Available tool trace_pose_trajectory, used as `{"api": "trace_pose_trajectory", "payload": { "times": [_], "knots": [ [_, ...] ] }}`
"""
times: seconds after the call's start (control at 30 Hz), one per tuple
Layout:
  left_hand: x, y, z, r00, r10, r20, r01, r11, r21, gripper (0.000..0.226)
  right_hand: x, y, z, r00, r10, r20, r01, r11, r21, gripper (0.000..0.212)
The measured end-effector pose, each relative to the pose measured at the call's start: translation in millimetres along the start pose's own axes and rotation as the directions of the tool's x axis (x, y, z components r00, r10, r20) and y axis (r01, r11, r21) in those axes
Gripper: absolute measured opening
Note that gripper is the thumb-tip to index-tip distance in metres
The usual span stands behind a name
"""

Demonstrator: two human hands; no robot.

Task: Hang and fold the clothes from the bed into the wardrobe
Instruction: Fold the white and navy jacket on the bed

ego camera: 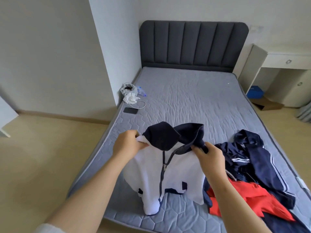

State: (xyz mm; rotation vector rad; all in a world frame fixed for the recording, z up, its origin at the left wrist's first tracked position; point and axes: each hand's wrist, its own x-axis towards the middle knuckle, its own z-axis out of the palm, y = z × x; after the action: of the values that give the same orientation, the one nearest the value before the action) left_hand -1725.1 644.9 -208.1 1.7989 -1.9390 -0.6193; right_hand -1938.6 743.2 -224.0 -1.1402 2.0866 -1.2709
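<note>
Left hand [127, 146], right hand [211, 156] pinching white jacket [178, 172] shoulders, hem near mattress [185, 98] edge, clothes pile [252, 175] beside, open mattress beyond

A black phone [130, 110] lies left of centre, a plastic bag [128, 91] just above it. At far right, a white desk [286, 60] with a blue box [255, 91] below it.

Bottom-right edge cuts off clothes pile [262, 167]; bag [126, 90] contents indistinct.
</note>
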Motion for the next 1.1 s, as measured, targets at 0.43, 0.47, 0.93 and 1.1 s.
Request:
{"api": "trace_pose_trajectory", "payload": {
  "times": [0.43, 0.47, 0.93, 1.1],
  "knots": [
    [-37.0, -23.3, -67.8, 0.997, 0.079, 0.001, -0.063, 0.809, -0.584, 0.018, -30.7, -55.0, 12.3, 0.979, -0.181, -0.091, 0.201, 0.927, 0.316, 0.040],
    [-33.8, -24.9, -67.8, 0.996, 0.092, -0.004, -0.078, 0.815, -0.574, 0.021, -29.4, -55.3, 15.1, 0.980, -0.181, -0.085, 0.198, 0.938, 0.285, 0.040],
    [168.4, -73.5, 17.3, 0.992, 0.000, 0.130, 0.043, 0.943, -0.330, 0.027, 120.8, -30.4, 148.6, 0.971, 0.238, 0.040, -0.240, 0.970, 0.051, 0.011],
    [296.8, -51.7, 41.5, 0.994, -0.010, 0.106, 0.052, 0.913, -0.404, 0.051, 230.2, -61.7, 203.3, 0.969, 0.242, -0.046, -0.232, 0.960, 0.155, 0.031]
  ]
}}
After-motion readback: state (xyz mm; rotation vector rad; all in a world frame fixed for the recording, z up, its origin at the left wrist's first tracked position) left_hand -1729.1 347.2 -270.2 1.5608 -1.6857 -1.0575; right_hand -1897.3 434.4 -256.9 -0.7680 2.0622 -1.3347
